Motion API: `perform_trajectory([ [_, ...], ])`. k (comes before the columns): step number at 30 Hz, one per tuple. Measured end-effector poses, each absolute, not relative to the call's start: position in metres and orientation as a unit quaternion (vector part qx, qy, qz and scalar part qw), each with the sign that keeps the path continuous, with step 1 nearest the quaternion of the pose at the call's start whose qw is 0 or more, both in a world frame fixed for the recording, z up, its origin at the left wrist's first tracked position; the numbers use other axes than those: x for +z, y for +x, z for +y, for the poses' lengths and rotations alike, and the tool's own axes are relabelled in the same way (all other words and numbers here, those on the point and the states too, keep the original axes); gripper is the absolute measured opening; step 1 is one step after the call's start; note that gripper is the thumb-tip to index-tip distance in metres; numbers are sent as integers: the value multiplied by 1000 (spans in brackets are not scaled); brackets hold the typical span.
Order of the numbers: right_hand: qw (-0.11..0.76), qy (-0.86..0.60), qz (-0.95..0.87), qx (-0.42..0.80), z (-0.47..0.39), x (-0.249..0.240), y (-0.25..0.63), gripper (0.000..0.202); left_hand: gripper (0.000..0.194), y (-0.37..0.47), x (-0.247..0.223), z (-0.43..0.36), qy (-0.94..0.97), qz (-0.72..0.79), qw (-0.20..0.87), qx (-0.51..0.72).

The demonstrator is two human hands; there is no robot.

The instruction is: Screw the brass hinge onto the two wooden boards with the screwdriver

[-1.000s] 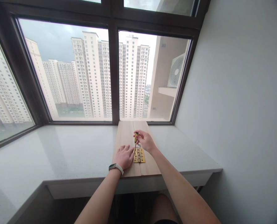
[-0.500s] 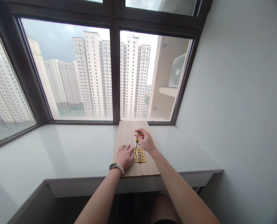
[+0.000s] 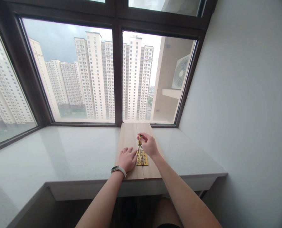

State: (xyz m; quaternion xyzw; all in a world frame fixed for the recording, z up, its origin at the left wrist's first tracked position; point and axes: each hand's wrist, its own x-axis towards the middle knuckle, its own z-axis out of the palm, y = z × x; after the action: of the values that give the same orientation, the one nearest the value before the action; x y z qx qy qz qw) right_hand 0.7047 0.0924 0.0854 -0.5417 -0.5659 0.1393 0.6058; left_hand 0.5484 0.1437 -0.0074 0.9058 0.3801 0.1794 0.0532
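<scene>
A gold-coloured butt hinge (image 3: 145, 157) lies spread flat across the seam of two pale wooden boards (image 3: 128, 133). My right hand (image 3: 149, 145) grips the yellow and black handle of a screwdriver (image 3: 140, 141). Its shaft points down, with the tip at the upper left part of the hinge; whether a screw sits under the tip is too small to tell. My left hand (image 3: 127, 159) rests flat on the left board, fingers spread, its thumb side against the hinge's left edge. A wristband is on my left wrist.
The boards lie on a white countertop (image 3: 84, 155) whose front edge runs below my forearms. Behind stands a dark-framed window (image 3: 118, 79) with tall buildings outside. A white wall (image 3: 238, 95) bounds the right side.
My right hand's fingers have turned slightly and closed in more around the screwdriver handle. The left hand, hinge and boards stay where they were.
</scene>
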Motion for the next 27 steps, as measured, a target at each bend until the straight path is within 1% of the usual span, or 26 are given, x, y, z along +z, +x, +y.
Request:
perform_trajectory([
  [3,599,-579,-552,40,88,82,693,27,48,548,-8,144,906,381,49,178],
  [4,597,-584,-550,27,88,82,690,28,47,548,-8,144,906,380,48,179],
  [6,597,-577,-557,38,88,83,688,29,47,548,-7,144,907,377,48,182],
  [8,600,-553,-570,97,89,86,691,30,48,548,-6,144,907,376,52,182],
  [12,587,-476,-597,269,91,95,705,37,49,548,-4,143,906,381,63,173],
  [15,574,-448,-602,328,90,100,714,41,49,547,-4,142,906,380,63,174],
  [18,585,-452,-592,321,90,99,717,41,49,547,-4,143,906,379,62,177],
  [27,634,-480,-556,241,94,86,707,40,49,548,-5,143,905,384,60,174],
])
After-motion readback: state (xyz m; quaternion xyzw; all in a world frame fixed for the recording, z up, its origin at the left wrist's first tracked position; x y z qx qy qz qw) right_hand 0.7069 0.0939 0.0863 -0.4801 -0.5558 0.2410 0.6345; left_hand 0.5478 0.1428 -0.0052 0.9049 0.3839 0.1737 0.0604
